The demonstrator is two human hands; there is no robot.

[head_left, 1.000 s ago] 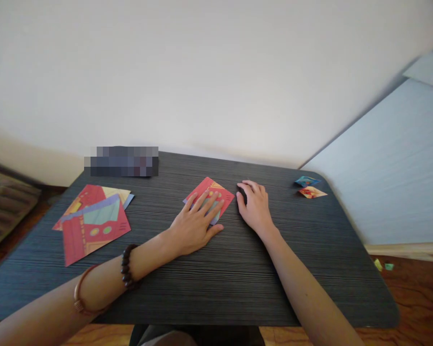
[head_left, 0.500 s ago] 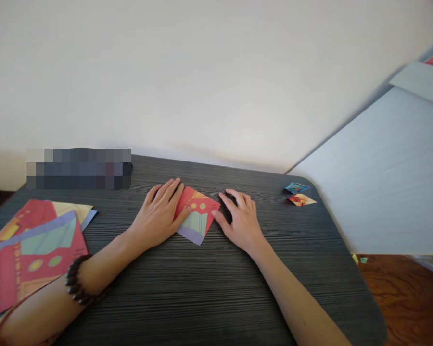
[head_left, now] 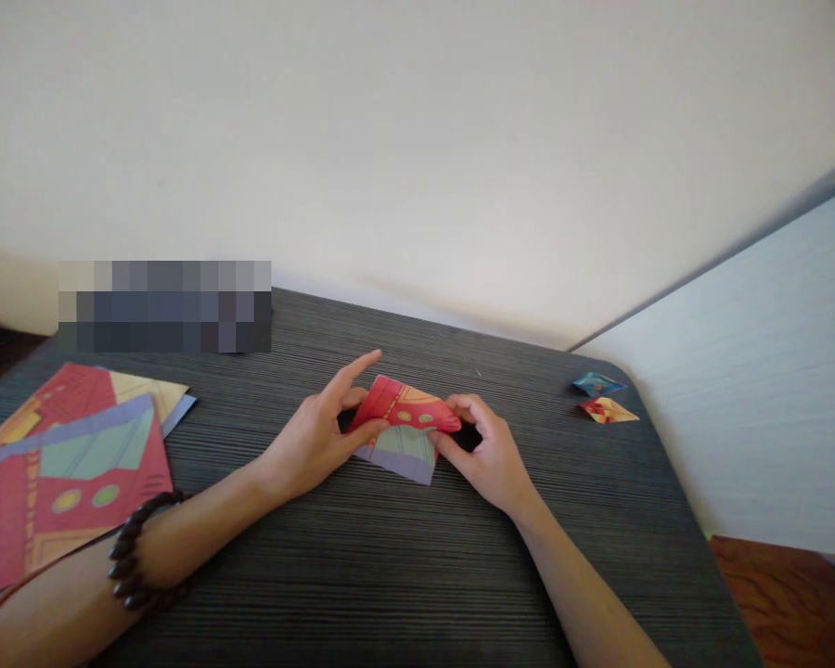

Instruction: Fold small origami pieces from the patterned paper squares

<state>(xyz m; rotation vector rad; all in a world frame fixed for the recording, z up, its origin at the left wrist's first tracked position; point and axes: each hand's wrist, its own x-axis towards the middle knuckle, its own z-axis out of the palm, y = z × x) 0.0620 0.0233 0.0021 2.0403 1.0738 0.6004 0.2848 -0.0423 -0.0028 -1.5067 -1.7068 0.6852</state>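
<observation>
A square of patterned origami paper (head_left: 404,429), red, pale green and purple, is held between my two hands above the dark table. My left hand (head_left: 324,422) pinches its left edge between thumb and fingers, with the index finger stretched out past it. At the paper's right corner, my right hand (head_left: 477,441) grips with thumb and fingers, and the paper bulges and curves there. The paper's underside is hidden. A beaded bracelet (head_left: 135,552) is on my left wrist.
Larger patterned paper sheets (head_left: 104,464) lie overlapped at the left. Two small folded paper pieces, one blue (head_left: 599,383) and one orange-yellow (head_left: 609,411), sit near the right edge of the dark table (head_left: 362,584). A blurred-out object (head_left: 167,311) stands at the back left, by the wall.
Both hands lay flatter around the paper before; now they pinch its two sides. The paper is lifted and bent, its right corner curled. The view has shifted slightly.
</observation>
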